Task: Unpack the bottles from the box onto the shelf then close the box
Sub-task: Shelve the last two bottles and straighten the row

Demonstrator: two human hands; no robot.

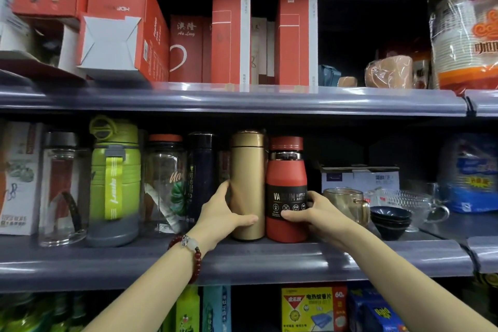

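Grey store shelving fills the view, and the middle shelf [269, 256] carries the bottles, with its rounded front lip running just below them. On it the gold bottle [248, 183] stands upright near the front edge, its cap close under the shelf above. Touching its right side stands the red bottle [287, 170], shorter, with a black label band. The left hand [223, 213] wraps the gold bottle's lower half, thumb across the front and fingers round the left side, a grip closed on it; a red bead bracelet [192, 253] sits on that wrist over the shelf lip. The right hand [312, 213] clasps the red bottle at the label, thumb in front, fingers behind on the right, so its grip is also closed on its bottle. Left of the gold bottle the row is tight: a dark blue bottle [200, 170] just beside it, then a clear bottle with a red lid [164, 183] and a green jug [116, 178]. Right of the red bottle a narrow gap lies before an amber glass mug [347, 202], with stacked dark bowls [390, 221] beyond it near the shelf edge. Behind the red bottle the shelf is dark. Above the gold bottle, red cartons [230, 40] stand on the upper shelf. No unpacking box can be seen.
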